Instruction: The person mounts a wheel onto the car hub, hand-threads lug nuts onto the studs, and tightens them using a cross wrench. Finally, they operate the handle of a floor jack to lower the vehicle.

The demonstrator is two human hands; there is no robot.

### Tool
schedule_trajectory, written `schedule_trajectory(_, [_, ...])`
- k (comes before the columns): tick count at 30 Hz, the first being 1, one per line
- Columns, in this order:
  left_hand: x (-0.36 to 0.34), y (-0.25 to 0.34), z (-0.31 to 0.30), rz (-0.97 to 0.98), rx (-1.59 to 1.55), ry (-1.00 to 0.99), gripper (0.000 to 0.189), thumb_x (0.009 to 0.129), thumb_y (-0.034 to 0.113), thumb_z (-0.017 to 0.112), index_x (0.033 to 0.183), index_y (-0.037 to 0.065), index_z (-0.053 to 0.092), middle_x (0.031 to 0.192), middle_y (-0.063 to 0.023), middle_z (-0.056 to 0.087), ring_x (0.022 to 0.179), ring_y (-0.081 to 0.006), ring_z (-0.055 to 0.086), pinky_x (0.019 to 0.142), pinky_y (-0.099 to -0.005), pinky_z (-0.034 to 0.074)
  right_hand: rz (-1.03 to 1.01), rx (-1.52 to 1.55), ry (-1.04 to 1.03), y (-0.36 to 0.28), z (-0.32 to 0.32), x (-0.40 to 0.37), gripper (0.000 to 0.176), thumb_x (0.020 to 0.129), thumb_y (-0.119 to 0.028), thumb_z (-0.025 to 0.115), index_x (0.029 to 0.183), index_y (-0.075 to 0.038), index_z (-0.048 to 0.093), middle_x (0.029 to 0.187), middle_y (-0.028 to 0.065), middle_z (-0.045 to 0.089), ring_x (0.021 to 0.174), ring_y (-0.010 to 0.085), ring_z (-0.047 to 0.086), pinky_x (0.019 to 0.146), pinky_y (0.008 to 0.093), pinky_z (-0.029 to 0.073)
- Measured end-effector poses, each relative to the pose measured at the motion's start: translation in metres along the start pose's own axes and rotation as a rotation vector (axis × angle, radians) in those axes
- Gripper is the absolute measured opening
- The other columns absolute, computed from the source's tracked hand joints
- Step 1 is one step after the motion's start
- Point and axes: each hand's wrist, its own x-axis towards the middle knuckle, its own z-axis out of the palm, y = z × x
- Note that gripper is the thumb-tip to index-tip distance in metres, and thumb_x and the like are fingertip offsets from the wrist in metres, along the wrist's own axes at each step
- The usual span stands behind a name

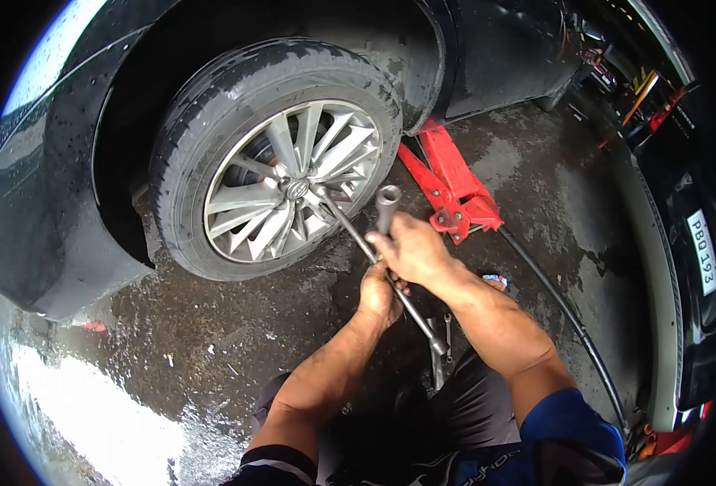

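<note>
Holds a cross wrench (350, 230) with both hands, just below the middle of the view. Wraps the right hand (413, 249) over the crossing of the wrench, fingers closed tight round the bars. Grips the long bar lower down with the left hand (380, 296), at seven o'clock of the right hand and touching it, fingers curled shut round the metal. Rests one end of the long bar on a nut near the hub of the wheel (293, 190), at ten o'clock from the hands; has the opposite end free at five o'clock, above the wet floor (212, 324). Points a third arm of the wrench, with its open socket, up towards twelve o'clock, just above the right knuckles. Cannot tell where the fourth arm is, hidden under the hands.

Faces a silver spoked rim in a wet black tyre (186, 138), under the arch of a dark car (42, 202). Has a red jack (451, 182) at one o'clock from the hands, reaching under the car beside the tyre, with a long black handle (572, 320) running off to four o'clock along the floor. Has a few slim tools (437, 374) lying on the floor at six o'clock of the right hand, near the free end of the wrench. Looks past a white number plate (702, 253) on another vehicle at three o'clock, by the right edge. Wears a blue sleeve (568, 421) on the right arm.
</note>
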Motion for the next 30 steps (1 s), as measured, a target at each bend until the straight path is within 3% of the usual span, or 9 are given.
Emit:
schedule_trajectory(4, [-0.015,-0.024,-0.004,-0.094,-0.124,-0.181,0.042,0.094,0.038,0.050,0.118,0.003,0.054,0.107,-0.0110,0.061,0.106,-0.0229,0.056,0.093,-0.0412,0.045,-0.731,-0.361,-0.143,-0.012,0.032,0.014,0.026,0.080,-0.040,0.062,0.081,-0.015,0.064,0.085,0.0026,0.064,0.080,0.0233,0.062,0.064,0.0370,0.051])
schedule_trajectory(6, [-0.024,-0.070,-0.030,-0.272,-0.120,-0.514,0.034,0.087,0.037,0.062,0.100,0.005,0.059,0.097,-0.0082,0.062,0.094,-0.0228,0.058,0.091,-0.0437,0.044,-0.981,-0.364,0.043,-0.006,0.034,0.018,0.025,0.081,-0.038,0.062,0.072,-0.014,0.063,0.072,0.0017,0.061,0.074,0.0220,0.061,0.062,0.0354,0.049])
schedule_trajectory(9, [-0.052,-0.066,0.008,-0.353,-0.058,-0.100,0.022,0.086,0.032,0.063,0.089,0.010,0.058,0.076,-0.0063,0.058,0.075,-0.0268,0.057,0.080,-0.0454,0.047,-0.003,0.038,-0.190,0.087,0.040,0.032,0.047,0.090,-0.046,0.048,0.069,-0.008,0.065,0.069,0.0099,0.064,0.068,0.0275,0.063,0.065,0.0403,0.050])
schedule_trajectory(11, [-0.042,-0.063,0.021,-0.295,0.040,0.081,0.025,0.090,0.034,0.057,0.082,0.011,0.052,0.071,-0.0052,0.052,0.071,-0.0263,0.054,0.076,-0.0448,0.047,0.256,-0.040,-0.577,0.168,0.118,-0.039,0.032,0.089,-0.034,0.052,0.092,-0.008,0.071,0.080,0.0127,0.068,0.076,0.0273,0.066,0.068,0.0324,0.053])
schedule_trajectory(12, [-0.025,-0.067,-0.008,-0.340,-0.125,-0.044,0.027,0.095,0.033,0.050,0.080,0.010,0.049,0.069,-0.0060,0.050,0.070,-0.0258,0.052,0.074,-0.0439,0.045,0.588,0.695,-0.882,0.176,0.123,-0.097,0.028,0.091,-0.027,0.047,0.094,-0.011,0.070,0.079,0.0067,0.066,0.069,0.0172,0.062,0.064,0.0290,0.050])
schedule_trajectory(15, [-0.028,-0.043,0.031,-0.297,0.022,0.108,0.030,0.094,0.038,0.050,0.079,0.012,0.050,0.069,-0.0039,0.050,0.067,-0.0237,0.050,0.072,-0.0406,0.045,0.976,0.725,-0.632,0.136,0.089,-0.084,0.024,0.091,-0.024,0.047,0.087,-0.017,0.070,0.064,-0.0010,0.059,0.059,0.0091,0.055,0.053,0.0295,0.042])
schedule_trajectory(18, [-0.018,-0.034,0.028,-0.244,-0.016,-0.006,0.030,0.092,0.039,0.053,0.080,0.012,0.052,0.069,-0.0041,0.051,0.069,-0.0240,0.052,0.072,-0.0417,0.046,0.373,0.088,-0.693,0.147,0.070,-0.051,0.042,0.092,-0.041,0.046,0.082,-0.008,0.070,0.077,0.0125,0.068,0.072,0.0277,0.066,0.066,0.0409,0.050])
schedule_trajectory(21, [-0.012,-0.026,0.030,-0.206,0.012,-0.020,0.032,0.090,0.041,0.053,0.080,0.011,0.051,0.070,-0.0030,0.050,0.069,-0.0235,0.052,0.072,-0.0436,0.044,0.374,0.111,-0.329,0.152,0.050,-0.046,0.059,0.092,-0.056,0.048,0.108,-0.001,0.065,0.100,0.0195,0.068,0.097,0.0399,0.062,0.083,0.0456,0.049])
schedule_trajectory(30, [-0.010,-0.001,0.032,-0.082,0.064,0.027,0.033,0.088,0.041,0.060,0.085,0.008,0.055,0.081,-0.0096,0.061,0.075,-0.0255,0.059,0.074,-0.0413,0.049,0.375,0.377,-0.726,0.080,-0.007,-0.091,0.079,0.082,-0.076,0.046,0.081,0.002,0.061,0.068,0.0108,0.062,0.063,0.0218,0.063,0.059,0.0366,0.050])
